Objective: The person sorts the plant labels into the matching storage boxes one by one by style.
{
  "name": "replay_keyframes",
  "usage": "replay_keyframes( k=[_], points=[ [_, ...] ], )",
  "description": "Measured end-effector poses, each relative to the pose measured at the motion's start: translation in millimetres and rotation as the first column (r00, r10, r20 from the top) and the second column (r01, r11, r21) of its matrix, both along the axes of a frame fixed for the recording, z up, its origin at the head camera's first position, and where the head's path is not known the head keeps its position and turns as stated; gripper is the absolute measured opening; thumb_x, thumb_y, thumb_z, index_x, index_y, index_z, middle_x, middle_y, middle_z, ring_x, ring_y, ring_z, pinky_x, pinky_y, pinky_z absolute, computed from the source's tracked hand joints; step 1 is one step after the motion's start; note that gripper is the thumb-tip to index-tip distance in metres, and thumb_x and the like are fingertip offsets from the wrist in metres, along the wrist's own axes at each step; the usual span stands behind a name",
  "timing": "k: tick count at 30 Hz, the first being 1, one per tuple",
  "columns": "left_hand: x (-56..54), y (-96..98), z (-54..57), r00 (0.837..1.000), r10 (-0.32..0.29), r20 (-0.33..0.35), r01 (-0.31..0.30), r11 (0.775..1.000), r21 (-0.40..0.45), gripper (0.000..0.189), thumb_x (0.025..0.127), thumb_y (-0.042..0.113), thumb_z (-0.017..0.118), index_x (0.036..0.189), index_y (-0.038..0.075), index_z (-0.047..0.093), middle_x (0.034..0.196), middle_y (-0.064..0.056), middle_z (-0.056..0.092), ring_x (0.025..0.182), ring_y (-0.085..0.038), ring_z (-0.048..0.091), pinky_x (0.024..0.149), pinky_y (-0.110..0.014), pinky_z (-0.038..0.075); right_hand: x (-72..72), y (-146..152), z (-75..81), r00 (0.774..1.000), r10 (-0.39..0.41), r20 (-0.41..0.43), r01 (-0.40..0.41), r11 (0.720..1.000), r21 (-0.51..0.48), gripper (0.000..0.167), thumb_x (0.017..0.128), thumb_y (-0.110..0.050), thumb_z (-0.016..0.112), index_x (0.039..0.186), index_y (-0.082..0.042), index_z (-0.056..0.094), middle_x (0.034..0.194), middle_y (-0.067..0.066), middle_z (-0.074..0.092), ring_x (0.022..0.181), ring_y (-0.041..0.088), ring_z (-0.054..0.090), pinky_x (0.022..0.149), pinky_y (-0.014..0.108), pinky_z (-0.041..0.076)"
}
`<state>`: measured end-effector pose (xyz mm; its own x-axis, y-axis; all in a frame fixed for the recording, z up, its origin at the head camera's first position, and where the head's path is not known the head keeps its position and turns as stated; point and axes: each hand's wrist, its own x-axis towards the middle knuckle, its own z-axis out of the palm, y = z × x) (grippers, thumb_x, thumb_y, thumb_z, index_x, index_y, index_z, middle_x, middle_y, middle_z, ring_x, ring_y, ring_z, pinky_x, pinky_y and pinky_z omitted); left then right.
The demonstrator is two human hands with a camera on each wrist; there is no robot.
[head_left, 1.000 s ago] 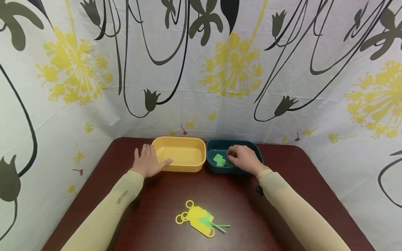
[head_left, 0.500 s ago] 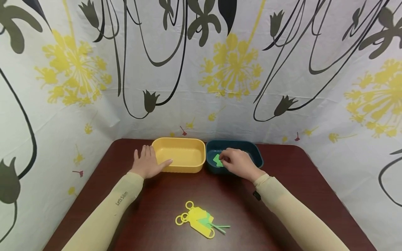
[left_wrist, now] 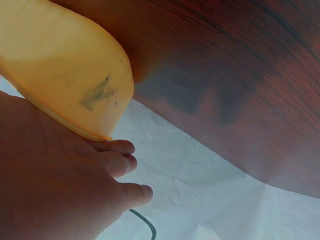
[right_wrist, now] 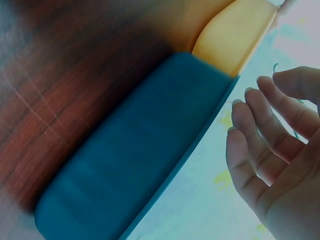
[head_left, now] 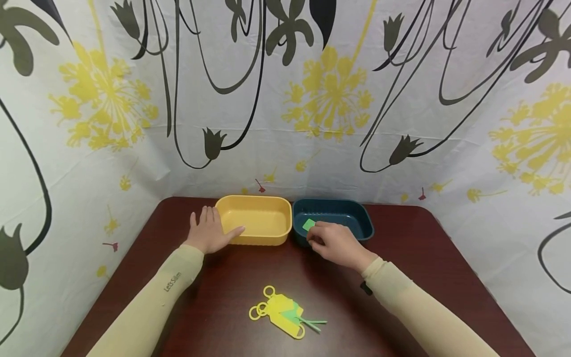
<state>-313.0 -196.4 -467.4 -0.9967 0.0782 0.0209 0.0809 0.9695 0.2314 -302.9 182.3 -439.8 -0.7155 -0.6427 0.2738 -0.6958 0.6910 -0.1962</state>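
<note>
My left hand [head_left: 207, 232] rests against the left end of the yellow bin [head_left: 256, 222], fingers straight and thumb spread along its front. In the left wrist view its fingertips lie at the bin's rim. Over the front left part of the dark blue bin [head_left: 345, 218] hovers my right hand [head_left: 336, 243], fingers loosely bent. The right wrist view shows nothing between those fingers [right_wrist: 272, 125]. A flat green tag [head_left: 309, 224] lies inside the blue bin, partly hidden by the right hand.
Nearer on the dark red table [head_left: 232, 287] lies a small pile of flat yellow tags with ring ends [head_left: 287, 325] and green tags with thin stems [head_left: 312, 322]. Both bins stand side by side at the back, before a patterned cloth [head_left: 250, 163].
My right hand has moved left and a little nearer within the blue bin's area, covering more of the green tags there. The left hand and the pile stay put.
</note>
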Motion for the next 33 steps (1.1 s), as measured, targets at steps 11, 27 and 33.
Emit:
replay_keyframes(
  k=[11,27,33],
  points=[
    [0.1,1.0,-0.4,1.0,0.001,0.009,-0.001,1.0,-0.003,0.124,0.087,0.085,0.037,0.152,-0.017,0.015,0.158,-0.037,0.014,0.148,-0.051,0.011,0.113,-0.069,0.001,31.7,-3.5,-2.8,0.995,0.1,-0.011,-0.099,0.99,0.099,0.003,0.091,-0.026,0.074,0.093,-0.028,0.072,0.084,-0.017,0.055,0.066,0.001,0.049,0.057,0.02,0.046],
    [-2.3,-0.5,-2.0,1.0,0.013,-0.002,-0.013,1.0,-0.013,0.123,0.086,0.086,0.037,0.152,-0.016,0.016,0.158,-0.036,0.017,0.148,-0.049,0.013,0.114,-0.069,0.002,64.0,-6.3,-13.4,0.959,0.226,0.169,-0.255,0.951,0.175,0.015,0.091,-0.035,0.074,0.079,-0.032,0.066,0.074,-0.019,0.053,0.061,-0.002,0.046,0.052,0.019,0.042],
    [-1.9,-0.3,-2.2,1.0,0.003,0.001,-0.003,1.0,-0.008,0.125,0.086,0.086,0.036,0.152,-0.018,0.015,0.158,-0.037,0.016,0.148,-0.051,0.011,0.113,-0.069,0.0,73.9,-6.7,-19.2,0.939,0.218,0.266,-0.273,0.943,0.191,0.019,0.092,-0.041,0.072,0.076,-0.035,0.064,0.073,-0.02,0.054,0.06,-0.002,0.047,0.051,0.019,0.041]
  ],
)
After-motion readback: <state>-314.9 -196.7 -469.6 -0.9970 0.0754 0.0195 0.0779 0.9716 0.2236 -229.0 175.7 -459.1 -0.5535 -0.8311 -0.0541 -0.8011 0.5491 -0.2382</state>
